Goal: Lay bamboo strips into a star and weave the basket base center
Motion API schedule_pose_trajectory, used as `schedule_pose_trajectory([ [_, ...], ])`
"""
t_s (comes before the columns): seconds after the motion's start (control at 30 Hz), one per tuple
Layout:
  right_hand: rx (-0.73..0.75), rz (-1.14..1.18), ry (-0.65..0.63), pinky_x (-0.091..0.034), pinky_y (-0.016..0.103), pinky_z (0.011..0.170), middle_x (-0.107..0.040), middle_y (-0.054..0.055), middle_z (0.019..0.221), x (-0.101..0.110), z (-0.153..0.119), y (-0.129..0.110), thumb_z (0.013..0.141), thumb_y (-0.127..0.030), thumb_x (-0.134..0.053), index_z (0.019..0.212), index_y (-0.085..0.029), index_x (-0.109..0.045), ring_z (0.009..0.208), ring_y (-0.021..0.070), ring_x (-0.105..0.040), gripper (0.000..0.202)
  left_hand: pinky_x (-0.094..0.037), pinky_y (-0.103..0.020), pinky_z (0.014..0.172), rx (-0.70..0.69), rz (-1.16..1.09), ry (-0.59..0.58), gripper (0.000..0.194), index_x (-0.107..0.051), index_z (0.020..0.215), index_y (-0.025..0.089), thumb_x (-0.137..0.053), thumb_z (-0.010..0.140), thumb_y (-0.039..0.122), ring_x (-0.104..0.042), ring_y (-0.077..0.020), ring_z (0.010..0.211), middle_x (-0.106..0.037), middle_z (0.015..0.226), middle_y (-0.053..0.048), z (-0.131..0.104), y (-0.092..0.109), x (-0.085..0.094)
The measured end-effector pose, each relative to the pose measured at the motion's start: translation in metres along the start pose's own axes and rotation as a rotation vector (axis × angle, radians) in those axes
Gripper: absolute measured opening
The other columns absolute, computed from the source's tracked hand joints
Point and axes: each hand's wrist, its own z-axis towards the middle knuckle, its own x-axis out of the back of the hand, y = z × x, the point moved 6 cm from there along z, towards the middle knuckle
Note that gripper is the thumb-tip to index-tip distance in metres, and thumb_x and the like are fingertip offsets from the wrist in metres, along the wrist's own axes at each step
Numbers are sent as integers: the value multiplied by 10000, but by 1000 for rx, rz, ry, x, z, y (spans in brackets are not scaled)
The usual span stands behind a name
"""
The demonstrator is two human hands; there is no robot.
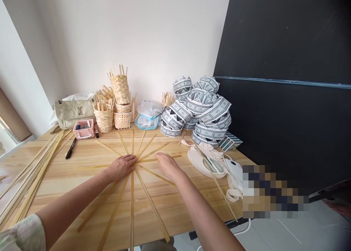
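Strips (151, 204) radiate on tbl (87, 152), L hand (122, 167) flat at ctr, R hand (168, 166) curled nearby, grip unclear.

strips (132, 207) were straw-yellow, set against a table (179, 214) of blond wood grain.
the table showed long tan streaks; the baskets (120, 90) were pale straw in a checkered weave; the cloth pieces (212, 114) carried white, grey and black bands with repeated rectangular panels; the box (82, 126) was pink, the pen (71, 148) black, the handbag (71, 111) beige-green; the plastic bag (148, 112) was translucent white with light blue edging; the rolled tape (194, 162) was cream; the sleeve (27, 232) was mottled pale green and dusty pink; the wall (153, 31) was white, the tall panel (282, 42) black with a blue-grey stripe (282, 82).
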Motion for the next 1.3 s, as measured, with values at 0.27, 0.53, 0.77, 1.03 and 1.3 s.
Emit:
schedule_pose_trajectory([
  [0.27, 21, -63, -70, -347, 238, 835, -607, 68, 1057, -29, 18, 13, 799, -69, -334, 1010, -168, -593, 1015, 154, -514, 349, -366, -349, 966, 2, -23, 2, 359, -472, 1183, 171, -370, 857, 281, -454, -204, 1138, -523, 1221, -64, 1, -1, 1],
  [0.53, 39, -103, -69, -347, 242, 780, -574, 65, 1044, -29, 12, 14, 788, -62, -323, 1007, -180, -583, 941, 149, -521, 360, -367, -350, 960, 18, 17, -8, 358, -475, 1188, 175, -413, 845, 255, -466, -212, 1123, -531, 1212, -64, 1, 0, 1],
  [0.77, 31, -122, -67, -343, 260, 740, -565, 60, 999, -26, 6, 13, 758, -41, -340, 983, -185, -580, 912, 154, -519, 359, -380, -363, 945, 23, 29, -21, 364, -467, 1193, 169, -410, 845, 258, -467, -216, 1120, -528, 1215, -66, 1, 1, 2],
  [1.03, 7, -132, -77, -339, 281, 741, -574, 71, 971, -23, 2, 12, 755, -39, -338, 931, -169, -590, 894, 168, -529, 333, -374, -375, 950, 17, -5, 13, 355, -474, 1182, 174, -404, 849, 274, -464, -218, 1125, -539, 1201, -66, 0, -1, 0],
  [1.3, 7, -121, -58, -344, 273, 777, -577, 76, 987, -23, 6, 10, 752, -18, -320, 950, -172, -584, 950, 163, -512, 364, -377, -368, 941, 27, 12, -8, 351, -465, 1186, 187, -429, 844, 253, -458, -215, 1128, -518, 1227, -58, 0, 2, 2],
])
